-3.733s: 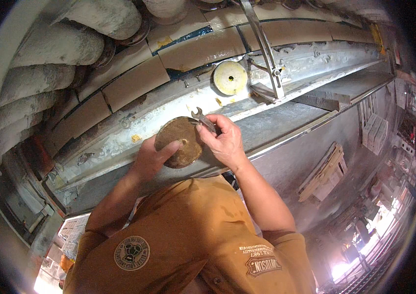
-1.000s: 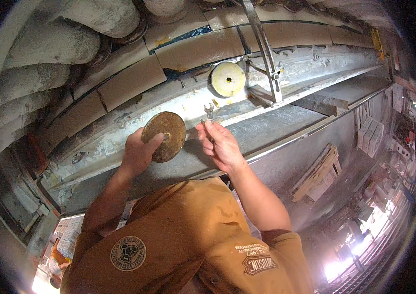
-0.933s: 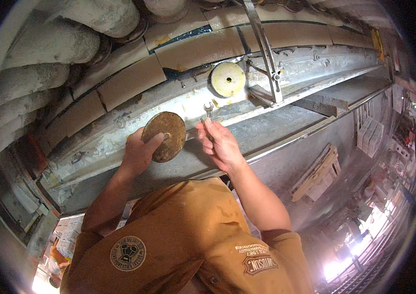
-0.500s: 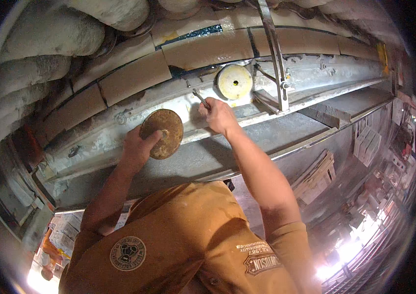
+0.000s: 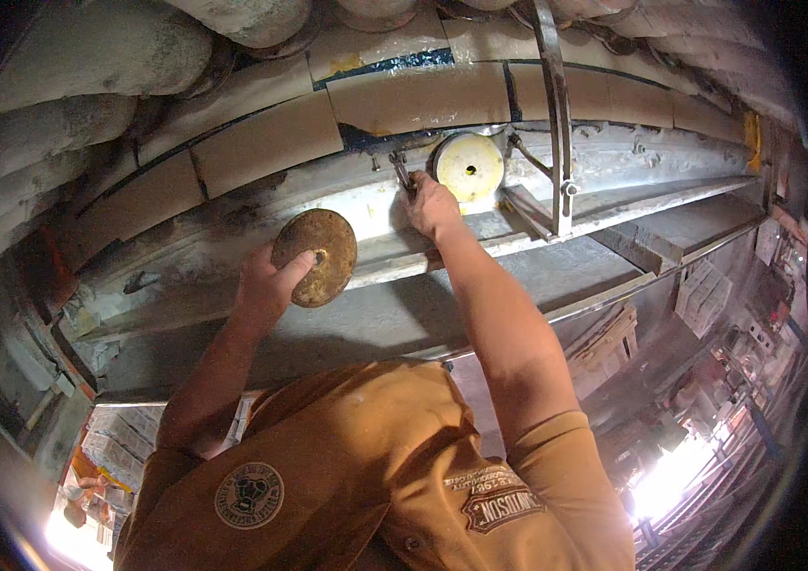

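My left hand point(image 5: 268, 285) grips a round, rust-brown disc point(image 5: 330, 238) with a small centre hole; the thumb lies across its face by the hole. In my right hand point(image 5: 434, 207) is a slim metal tool that looks like a wrench point(image 5: 400, 167), its forked end pointing away from me. Just right of that tool, a pale yellow disc point(image 5: 461, 179) with a dark centre hole stands against the grey metal ledge. The fingers of my right hand are beside this disc's left edge; whether they touch it I cannot tell.
Tan rectangular panels point(image 5: 423, 98) line the far wall beneath large pale rounded forms point(image 5: 90, 57). An upright metal bracket point(image 5: 557, 143) rises right of the yellow disc. A metal rail point(image 5: 603, 217) borders the grey shelf point(image 5: 518, 276). Wooden pieces point(image 5: 608, 347) lie lower right.
My right hand has moved a little farther away with the wrench, which now points more upright. The left hand keeps its hold on the brown disc. The whole view has shifted slightly.
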{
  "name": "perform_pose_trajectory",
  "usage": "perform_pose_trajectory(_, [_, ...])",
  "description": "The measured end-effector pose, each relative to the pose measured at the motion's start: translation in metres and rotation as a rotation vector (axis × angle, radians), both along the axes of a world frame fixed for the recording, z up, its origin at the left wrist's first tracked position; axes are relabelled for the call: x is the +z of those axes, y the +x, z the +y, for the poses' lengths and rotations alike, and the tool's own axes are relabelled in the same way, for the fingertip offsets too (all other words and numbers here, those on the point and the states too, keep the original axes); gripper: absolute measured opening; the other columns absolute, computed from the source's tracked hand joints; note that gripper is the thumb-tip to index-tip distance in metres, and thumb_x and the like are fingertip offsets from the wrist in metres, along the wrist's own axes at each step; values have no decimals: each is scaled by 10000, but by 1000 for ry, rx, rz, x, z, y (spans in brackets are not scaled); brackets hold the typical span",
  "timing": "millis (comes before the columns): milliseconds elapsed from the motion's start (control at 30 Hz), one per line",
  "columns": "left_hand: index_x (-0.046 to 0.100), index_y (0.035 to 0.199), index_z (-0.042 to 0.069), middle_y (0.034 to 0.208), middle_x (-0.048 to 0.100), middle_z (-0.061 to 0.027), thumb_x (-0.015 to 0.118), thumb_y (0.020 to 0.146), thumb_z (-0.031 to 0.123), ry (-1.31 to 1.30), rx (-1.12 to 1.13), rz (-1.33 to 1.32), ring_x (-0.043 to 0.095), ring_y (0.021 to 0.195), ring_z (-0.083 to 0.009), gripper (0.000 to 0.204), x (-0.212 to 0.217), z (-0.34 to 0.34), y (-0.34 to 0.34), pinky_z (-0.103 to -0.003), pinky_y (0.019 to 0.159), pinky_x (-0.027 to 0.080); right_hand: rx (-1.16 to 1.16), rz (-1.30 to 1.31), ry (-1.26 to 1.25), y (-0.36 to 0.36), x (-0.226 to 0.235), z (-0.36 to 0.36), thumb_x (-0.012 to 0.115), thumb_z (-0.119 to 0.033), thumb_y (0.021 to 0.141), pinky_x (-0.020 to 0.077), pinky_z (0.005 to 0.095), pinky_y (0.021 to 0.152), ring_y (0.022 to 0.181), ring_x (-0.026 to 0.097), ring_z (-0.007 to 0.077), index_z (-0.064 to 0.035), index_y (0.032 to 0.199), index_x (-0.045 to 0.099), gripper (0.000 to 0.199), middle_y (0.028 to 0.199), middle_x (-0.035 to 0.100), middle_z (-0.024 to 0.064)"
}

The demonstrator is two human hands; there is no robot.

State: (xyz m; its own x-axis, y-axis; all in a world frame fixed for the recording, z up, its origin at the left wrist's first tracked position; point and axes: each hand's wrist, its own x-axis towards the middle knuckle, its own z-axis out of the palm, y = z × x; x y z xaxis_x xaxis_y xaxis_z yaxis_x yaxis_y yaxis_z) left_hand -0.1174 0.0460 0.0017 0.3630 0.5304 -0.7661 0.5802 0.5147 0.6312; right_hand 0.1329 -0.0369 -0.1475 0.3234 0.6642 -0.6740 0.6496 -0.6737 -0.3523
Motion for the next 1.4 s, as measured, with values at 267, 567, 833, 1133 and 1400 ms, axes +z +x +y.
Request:
perform_pose_trajectory(267, [605,1116,-18,1001,665,-134,591,856,305,-40,41,35,641,933,-213,416,-3,1,-1,-362,855,490,115,-159,-139,-3,13,3,568,-326,874,503,439,827,942,633,383,-85,1114,595,341,978,663,227])
perform_pose_trajectory(567, [609,1111,-20,1002,670,-134,604,849,297,50,-32,49,654,903,-214,411,1,5,-2,-372,835,500,-112,-100,194,2,11,8,588,-154,822,496,445,781,903,627,410,-62,1011,642,217,930,660,237])
perform_pose_trajectory(833, [597,1114,-33,1028,649,-142,638,841,332,-78,105,84,632,915,-236,457,-27,-6,-23,-368,824,495,-134,-62,140,0,17,2,589,-178,836,494,446,791,911,617,415,-65,999,640,205,945,651,245])
perform_pose_trajectory(1133, [563,1165,-11,1047,638,-122,654,840,259,-227,357,-12,631,945,-217,432,-32,-11,-16,-378,842,500,26,-143,-40,-3,12,6,584,-213,847,506,443,808,934,636,389,-73,1089,589,280,951,663,232])
perform_pose_trajectory(1400, [571,1145,-18,1039,634,-112,635,852,219,-155,339,8,618,951,-196,382,-26,-9,-10,-370,855,485,141,-161,-117,-2,-7,3,397,-214,947,525,444,797,908,658,353,-56,1062,559,254,955,673,200])
